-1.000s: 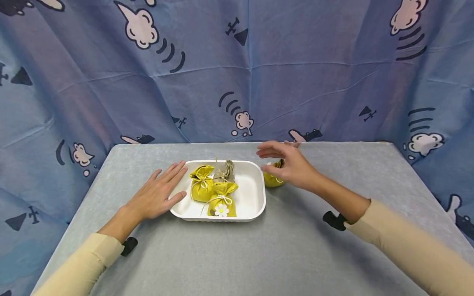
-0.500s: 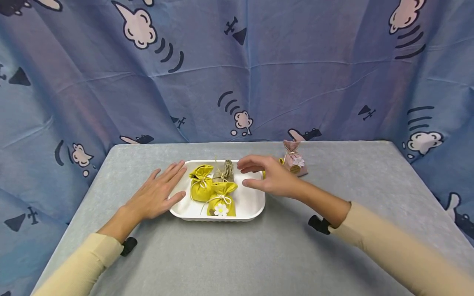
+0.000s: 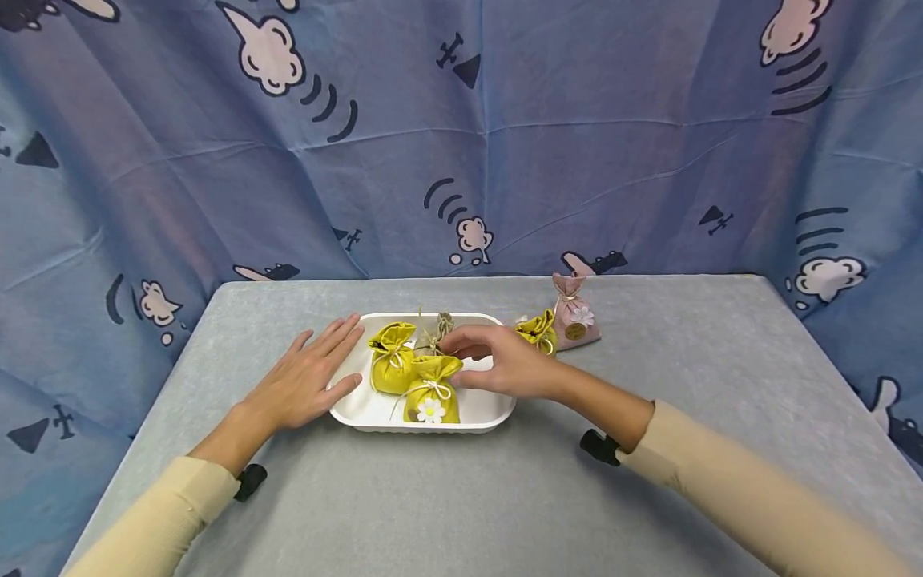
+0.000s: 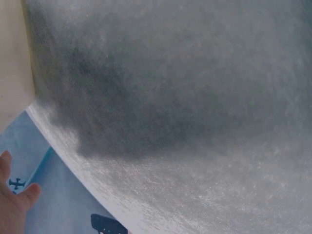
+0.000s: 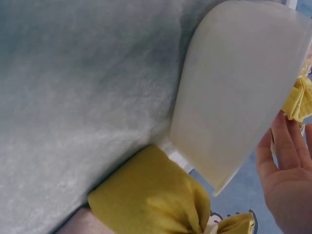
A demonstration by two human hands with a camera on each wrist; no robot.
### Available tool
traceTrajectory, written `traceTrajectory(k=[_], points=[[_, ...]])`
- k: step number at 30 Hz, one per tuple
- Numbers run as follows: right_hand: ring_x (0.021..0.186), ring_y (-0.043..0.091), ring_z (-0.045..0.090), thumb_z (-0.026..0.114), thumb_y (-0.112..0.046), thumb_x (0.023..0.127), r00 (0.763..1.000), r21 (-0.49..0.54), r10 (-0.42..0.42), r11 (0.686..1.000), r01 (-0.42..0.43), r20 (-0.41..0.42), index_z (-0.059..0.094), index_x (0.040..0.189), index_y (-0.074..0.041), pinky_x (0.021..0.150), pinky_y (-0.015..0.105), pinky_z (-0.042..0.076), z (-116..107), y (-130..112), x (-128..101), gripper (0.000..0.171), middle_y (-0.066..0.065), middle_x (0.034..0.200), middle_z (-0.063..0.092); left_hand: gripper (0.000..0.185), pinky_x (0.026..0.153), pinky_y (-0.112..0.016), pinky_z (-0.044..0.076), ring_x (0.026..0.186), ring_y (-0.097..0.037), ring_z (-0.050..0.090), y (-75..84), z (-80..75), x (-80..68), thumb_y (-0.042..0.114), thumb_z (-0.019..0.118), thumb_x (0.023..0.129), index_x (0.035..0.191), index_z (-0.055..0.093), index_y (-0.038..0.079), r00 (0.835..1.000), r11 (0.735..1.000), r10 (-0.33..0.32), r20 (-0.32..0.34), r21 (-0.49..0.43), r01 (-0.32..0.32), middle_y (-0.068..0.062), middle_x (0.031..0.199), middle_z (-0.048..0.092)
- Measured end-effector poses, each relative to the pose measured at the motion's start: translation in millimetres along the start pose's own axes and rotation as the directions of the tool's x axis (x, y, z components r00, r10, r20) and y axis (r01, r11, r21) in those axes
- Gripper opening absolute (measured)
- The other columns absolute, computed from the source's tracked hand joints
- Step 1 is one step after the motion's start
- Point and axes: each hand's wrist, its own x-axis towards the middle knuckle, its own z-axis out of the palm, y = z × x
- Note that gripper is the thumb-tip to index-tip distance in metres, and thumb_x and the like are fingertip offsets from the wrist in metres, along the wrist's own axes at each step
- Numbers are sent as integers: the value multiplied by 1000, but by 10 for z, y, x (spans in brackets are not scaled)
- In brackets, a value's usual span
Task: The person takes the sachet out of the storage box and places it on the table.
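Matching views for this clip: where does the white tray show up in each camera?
Head: white tray at table centre, between both hands.
Left wrist: not in it; only grey table cover.
Right wrist: tray upper right, seen from outside.
Shared landmark: yellow pouch on the table beside the tray.

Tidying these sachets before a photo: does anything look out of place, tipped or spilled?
Two pouches sit outside the white tray: a yellow pouch and a pink pouch on the grey table, right of the tray and behind it. Three others are inside. Nothing looks spilled or torn. The right hand reaches over the tray.
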Motion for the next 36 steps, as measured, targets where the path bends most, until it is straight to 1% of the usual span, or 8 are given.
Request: traceTrajectory(k=[7,15,18,21,27,36], points=[[111,23,65,76,-4,86,1000,-14,0,1000,0,8,63,123,4,98,40,50,35,-1,33,40,12,121,66,72,110,-66,23,149,-31,24,-9,9,-17,48,45,102,159,24,8,1000,1000,13,-21,-5,-14,-7,166,18],[115,23,63,74,-5,86,1000,-24,-4,1000,5,29,63,124,2,101,34,48,72,32,64,40,11,123,66,71,110,-66,23,149,-32,25,-28,20,-32,47,45,102,159,25,9,999,1000,15,-39,-5,-15,-7,165,19],[116,23,63,74,-5,86,999,-19,-4,1000,5,37,63,125,1,101,33,47,90,40,75,41,10,124,66,71,110,-67,24,148,-32,25,-33,16,-35,47,45,102,159,25,9,999,1000,15,-40,-5,-15,-7,165,19],[116,23,63,75,-5,86,999,-23,-9,1000,10,37,62,126,2,100,32,48,103,39,86,42,11,124,66,71,109,-67,24,148,-33,26,-38,15,-39,46,46,102,158,26,8,999,1000,18,-44,-3,-18,-8,165,20],[113,23,64,75,-2,85,999,-6,-20,1000,20,26,61,125,6,97,30,50,114,33,105,43,12,122,67,71,110,-67,23,149,-32,24,-35,7,-30,47,45,102,159,24,9,999,1000,11,-36,-11,-11,-7,166,18],[110,20,66,78,-3,84,999,-24,7,1000,-6,31,63,125,3,92,29,53,123,41,127,44,10,121,69,72,111,-66,21,150,-30,21,-28,12,-13,48,44,102,159,22,10,1000,1000,4,-19,-20,-5,-5,166,16]])
